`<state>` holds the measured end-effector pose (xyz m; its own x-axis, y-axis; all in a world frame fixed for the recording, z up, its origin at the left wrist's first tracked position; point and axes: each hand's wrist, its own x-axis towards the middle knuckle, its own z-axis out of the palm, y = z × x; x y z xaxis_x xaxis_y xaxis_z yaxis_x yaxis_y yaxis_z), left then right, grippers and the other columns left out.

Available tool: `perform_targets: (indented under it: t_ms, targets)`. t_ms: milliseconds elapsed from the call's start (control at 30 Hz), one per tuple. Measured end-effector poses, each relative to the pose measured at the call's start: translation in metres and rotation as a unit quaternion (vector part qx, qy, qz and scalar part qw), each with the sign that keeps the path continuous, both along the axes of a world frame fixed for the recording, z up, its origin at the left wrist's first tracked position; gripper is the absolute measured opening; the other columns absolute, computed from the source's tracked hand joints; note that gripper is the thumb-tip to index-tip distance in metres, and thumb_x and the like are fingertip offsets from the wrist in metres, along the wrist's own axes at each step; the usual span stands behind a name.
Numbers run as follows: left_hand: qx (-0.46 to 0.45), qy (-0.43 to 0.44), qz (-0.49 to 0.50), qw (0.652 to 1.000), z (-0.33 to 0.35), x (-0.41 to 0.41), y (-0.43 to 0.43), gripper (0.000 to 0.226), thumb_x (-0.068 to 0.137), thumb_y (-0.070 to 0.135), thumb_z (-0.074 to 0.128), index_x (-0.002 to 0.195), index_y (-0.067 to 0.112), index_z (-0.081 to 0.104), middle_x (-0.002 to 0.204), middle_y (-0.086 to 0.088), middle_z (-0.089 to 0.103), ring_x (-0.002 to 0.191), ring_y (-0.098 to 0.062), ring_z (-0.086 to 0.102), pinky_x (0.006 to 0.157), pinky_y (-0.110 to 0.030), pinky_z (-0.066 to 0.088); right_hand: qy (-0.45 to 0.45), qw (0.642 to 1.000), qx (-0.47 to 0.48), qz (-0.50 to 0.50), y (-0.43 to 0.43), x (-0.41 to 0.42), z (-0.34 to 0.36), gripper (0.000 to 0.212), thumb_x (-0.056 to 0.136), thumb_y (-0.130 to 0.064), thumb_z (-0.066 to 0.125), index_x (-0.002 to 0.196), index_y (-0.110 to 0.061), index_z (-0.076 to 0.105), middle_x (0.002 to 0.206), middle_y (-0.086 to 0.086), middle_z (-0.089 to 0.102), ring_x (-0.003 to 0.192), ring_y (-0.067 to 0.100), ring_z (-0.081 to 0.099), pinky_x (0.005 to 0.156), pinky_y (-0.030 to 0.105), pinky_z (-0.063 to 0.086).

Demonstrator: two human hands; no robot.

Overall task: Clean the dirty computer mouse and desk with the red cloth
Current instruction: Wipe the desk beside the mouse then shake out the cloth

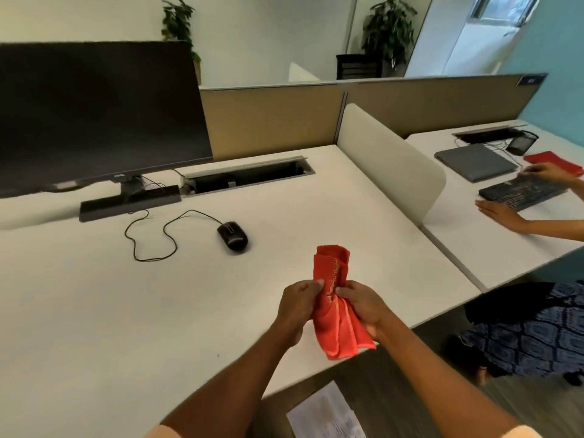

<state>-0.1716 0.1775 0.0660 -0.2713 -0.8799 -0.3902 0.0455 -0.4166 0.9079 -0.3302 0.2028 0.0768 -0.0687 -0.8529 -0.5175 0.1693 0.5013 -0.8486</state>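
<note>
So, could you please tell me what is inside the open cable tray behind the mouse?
The cable tray in the desk is open, with a dark interior. Thin wires enter near its left end, beside the monitor stand. Anything deeper is lost in shadow.

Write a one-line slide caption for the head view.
Both hands, left hand and right hand, hold the red cloth above the desk; black mouse untouched.

2 red cloths (335, 298) (553, 161), 1 mouse (232, 236).
</note>
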Motion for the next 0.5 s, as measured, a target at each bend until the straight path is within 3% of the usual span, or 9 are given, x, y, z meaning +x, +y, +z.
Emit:
perform_targets:
  t_ms: [67, 233, 333, 400, 500]
  targets:
    - [0.020, 0.001, 0.035, 0.999, 0.002, 0.019, -0.014, 0.024, 0.092, 0.029, 0.065, 0.093, 0.006, 0.073, 0.095, -0.016, 0.074, 0.093, -0.033, 0.070, 0.085, -0.051, 0.056, 0.051, 0.999, -0.013, -0.001, -0.018, 0.022, 0.003, 0.027, 0.091, -0.016, 0.063, 0.116, -0.005, 0.060, 0.094, 0.015, 0.075, 0.078, 0.029, 0.074, 0.060, 0.031, 0.058]
    - [0.045, -0.007, 0.091, 0.995, 0.003, 0.068, -0.053, 0.024, 0.090, 0.032, 0.068, 0.094, 0.009, 0.071, 0.089, -0.008, 0.076, 0.087, -0.027, 0.073, 0.083, -0.047, 0.060, 0.049, 0.998, -0.025, 0.032, -0.062, 0.072, 0.011, 0.027, 0.090, -0.025, 0.066, 0.103, -0.003, 0.068, 0.093, 0.016, 0.075, 0.083, 0.029, 0.073, 0.068, 0.034, 0.058]
    - [0.057, -0.005, 0.108, 0.992, 0.002, 0.092, -0.077, 0.023, 0.088, 0.031, 0.070, 0.093, 0.008, 0.069, 0.086, -0.008, 0.077, 0.083, -0.026, 0.074, 0.081, -0.046, 0.060, 0.126, 0.991, -0.020, 0.045, -0.091, 0.100, 0.013, 0.026, 0.085, -0.027, 0.071, 0.103, -0.009, 0.067, 0.092, 0.011, 0.075, 0.082, 0.027, 0.073, 0.072, 0.038, 0.060]
    - [0.056, -0.007, 0.110, 0.992, 0.000, 0.102, -0.091, 0.023, 0.087, 0.031, 0.070, 0.092, 0.008, 0.069, 0.084, -0.007, 0.077, 0.081, -0.025, 0.074, 0.080, -0.045, 0.061, 0.173, 0.984, -0.023, 0.030, -0.106, 0.113, 0.013, 0.018, 0.085, -0.024, 0.071, 0.098, -0.012, 0.068, 0.087, 0.008, 0.076, 0.075, 0.024, 0.074, 0.064, 0.035, 0.058]
    - [0.060, 0.020, 0.091, 0.994, -0.001, 0.112, -0.111, 0.023, 0.088, 0.029, 0.068, 0.097, 0.008, 0.069, 0.085, -0.006, 0.077, 0.082, -0.024, 0.074, 0.073, -0.040, 0.061, 0.199, 0.979, -0.044, 0.015, -0.129, 0.124, 0.015, 0.014, 0.086, -0.020, 0.068, 0.098, -0.013, 0.067, 0.087, 0.006, 0.075, 0.075, 0.023, 0.073, 0.065, 0.035, 0.059]
